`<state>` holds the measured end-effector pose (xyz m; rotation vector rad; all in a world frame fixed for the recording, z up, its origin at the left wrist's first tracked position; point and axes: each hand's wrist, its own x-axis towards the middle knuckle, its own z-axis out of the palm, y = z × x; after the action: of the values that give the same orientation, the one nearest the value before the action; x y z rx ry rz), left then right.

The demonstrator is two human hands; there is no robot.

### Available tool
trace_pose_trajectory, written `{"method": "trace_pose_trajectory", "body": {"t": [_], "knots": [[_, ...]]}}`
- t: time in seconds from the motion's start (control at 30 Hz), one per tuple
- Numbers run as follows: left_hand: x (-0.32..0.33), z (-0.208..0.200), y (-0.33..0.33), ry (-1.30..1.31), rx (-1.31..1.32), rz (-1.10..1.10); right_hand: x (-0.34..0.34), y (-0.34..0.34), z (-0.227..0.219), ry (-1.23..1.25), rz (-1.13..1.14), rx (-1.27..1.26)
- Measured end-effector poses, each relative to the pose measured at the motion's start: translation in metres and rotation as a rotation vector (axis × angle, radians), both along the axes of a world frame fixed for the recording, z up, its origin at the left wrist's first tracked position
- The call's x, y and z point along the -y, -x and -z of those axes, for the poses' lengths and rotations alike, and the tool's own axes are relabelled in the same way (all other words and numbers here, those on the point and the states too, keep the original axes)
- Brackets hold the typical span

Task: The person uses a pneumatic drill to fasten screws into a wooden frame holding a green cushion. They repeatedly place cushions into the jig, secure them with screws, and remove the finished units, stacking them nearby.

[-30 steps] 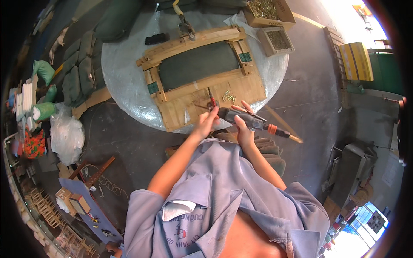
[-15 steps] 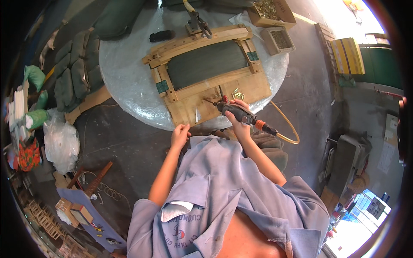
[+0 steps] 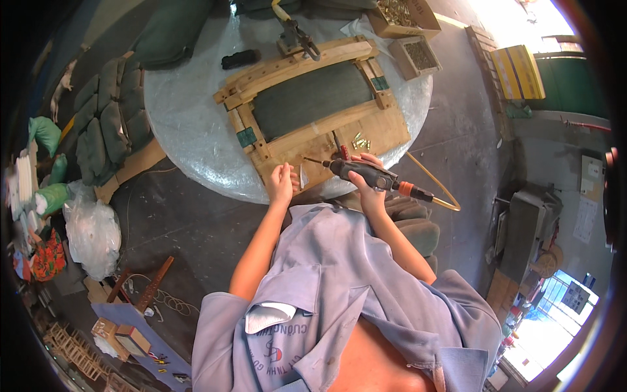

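My right hand [image 3: 371, 189] is wrapped around a dark air drill [image 3: 367, 174]. Its long thin bit points left over the near part of a wooden board [image 3: 385, 137], and an orange fitting joins its back end to a yellow hose [image 3: 441, 179]. By the board's near left edge is my left hand [image 3: 281, 185], fingers curled together close to the bit's tip; whatever they hold is too small or hidden to make out. A wooden frame [image 3: 294, 135] on the board surrounds a dark green padded panel [image 3: 307, 98]. Several small brass pieces [image 3: 360, 142] lie loose right of the bit.
The round table [image 3: 189, 130] is wrapped in clear film. A clamp [image 3: 298, 39] grips the frame's far side, with a black object [image 3: 240, 59] left of it. A cardboard box [image 3: 418, 26] and an open tray [image 3: 416, 57] hold brass parts. Green cushions [image 3: 117, 117] stand left.
My left hand has risen from the board's near edge towards the drill bit. The drill has swung flatter and slightly right, its bit now lying more level.
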<state>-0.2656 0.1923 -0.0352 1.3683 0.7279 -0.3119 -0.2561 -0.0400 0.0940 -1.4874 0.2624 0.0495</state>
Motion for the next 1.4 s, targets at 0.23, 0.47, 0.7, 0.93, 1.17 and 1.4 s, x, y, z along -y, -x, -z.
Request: {"method": "trace_pose_trajectory", "body": {"t": [0.23, 0.47, 0.7, 0.93, 1.17, 1.4], "knots": [[0.041, -0.053, -0.067, 0.414, -0.135, -0.123, 0.034, -0.021, -0.032, -0.089, -0.064, -0.026], [0.047, -0.044, -0.078, 0.057, -0.065, -0.448, 0.084, -0.051, -0.04, -0.132, -0.253, -0.01], [0.055, -0.025, -0.037, -0.201, -0.106, -0.376, 0.097, -0.095, -0.022, -0.057, -0.439, 0.033], [0.059, -0.002, -0.041, -1.073, 0.253, 0.192, 0.096, -0.123, -0.01, 0.005, -0.521, 0.011], [0.052, 0.007, -0.034, -0.771, 0.138, 0.16, 0.118, -0.139, -0.026, -0.092, -0.453, -0.09], [0.092, -0.072, -0.076, 0.833, 0.39, -0.72, 0.158, -0.156, -0.026, -0.275, -0.289, -0.059]]}}
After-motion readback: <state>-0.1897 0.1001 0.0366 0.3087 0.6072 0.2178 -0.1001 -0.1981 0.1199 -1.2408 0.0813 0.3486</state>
